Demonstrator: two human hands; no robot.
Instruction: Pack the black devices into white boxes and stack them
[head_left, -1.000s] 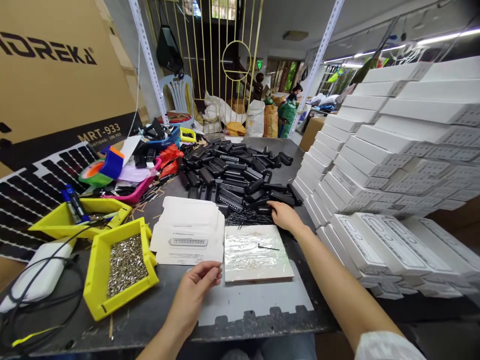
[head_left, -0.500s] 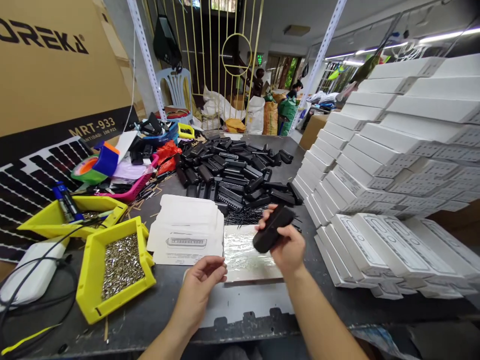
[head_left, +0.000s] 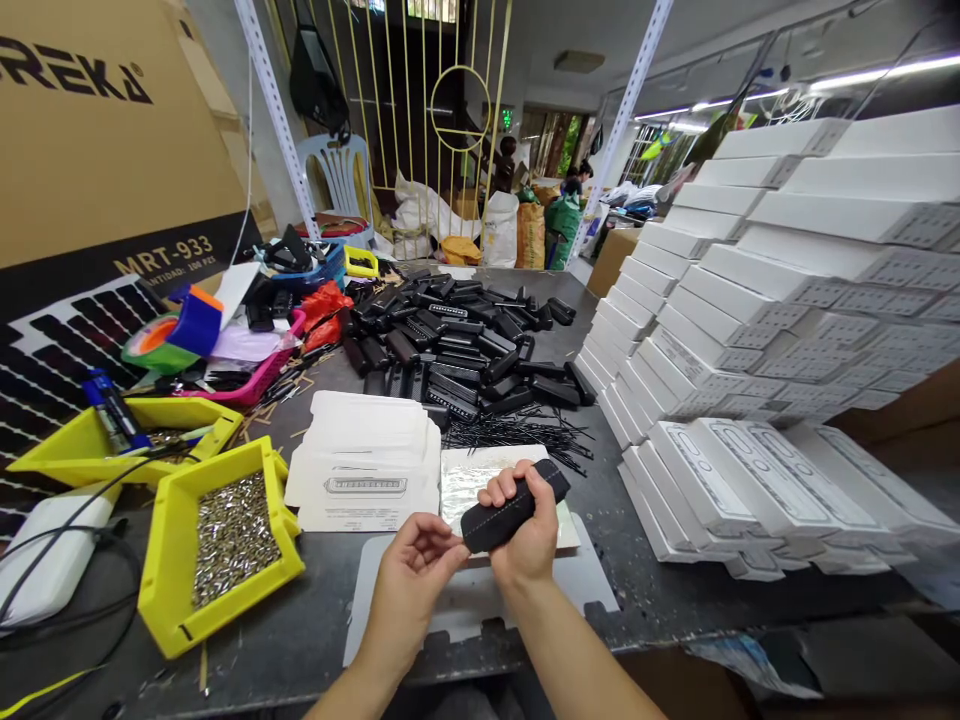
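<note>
Fingers of the right hand (head_left: 530,540) wrap around a black, oblong case (head_left: 498,523) above a shiny, film-covered white pad (head_left: 463,475), angled seemingly to offer its left end to the left hand (head_left: 416,565), thumb and forefinger nearly together there; holding anything? Can't tell.

A: Where does the light come from?

B: White tube lights (head_left: 885,72) shine overhead at upper right; a small window (head_left: 431,9) glows at the top edge, and beyond the gate (head_left: 460,131) lies gloom.

A: Glare, focus?

B: Clear film (head_left: 465,482) glints, shadow fills the space beneath the desk (head_left: 660,605), wide-angle distortion stretches the white boxes (head_left: 817,213) at right, a distant person (head_left: 574,184) looks soft, yet the black case (head_left: 510,515) shows a readable dashed line.
</note>
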